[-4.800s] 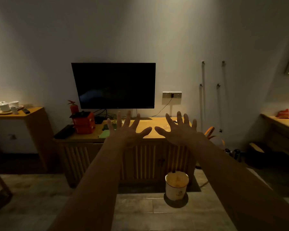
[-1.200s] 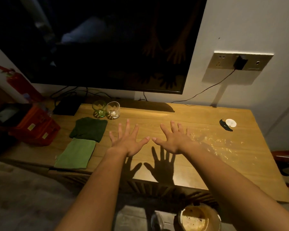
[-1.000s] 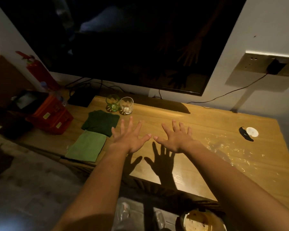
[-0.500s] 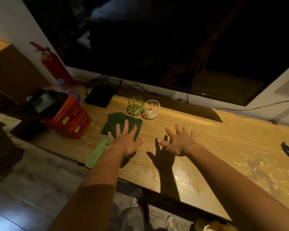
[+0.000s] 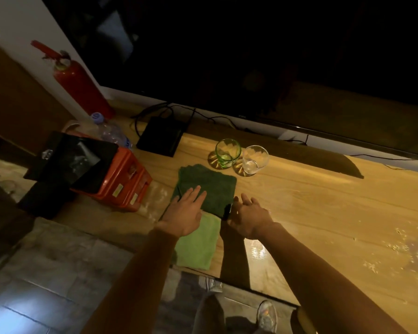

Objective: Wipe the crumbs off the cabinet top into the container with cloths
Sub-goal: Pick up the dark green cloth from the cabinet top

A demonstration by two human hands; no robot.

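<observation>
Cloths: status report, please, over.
Left hand open, fingers flat on dark green cloth. Right hand at its right edge, grip unclear. Crumbs unwiped, far right of cabinet top. Green glass, clear glass close behind cloth.

Left hand (image 5: 186,213) flat, fingers straight, over near edge of dark green cloth (image 5: 215,186). Right hand (image 5: 249,218) loosely spread at that cloth's right corner; contact unclear. Light green cloth (image 5: 198,244) lies just nearer. Crumbs (image 5: 396,247) scattered far right on counter (image 5: 311,201).

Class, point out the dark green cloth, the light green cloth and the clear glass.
dark green cloth (image 5: 212,186): head view, middle of its top face.
light green cloth (image 5: 198,244): head view, middle of its uncovered part.
clear glass (image 5: 254,157): head view, on its side wall.
</observation>
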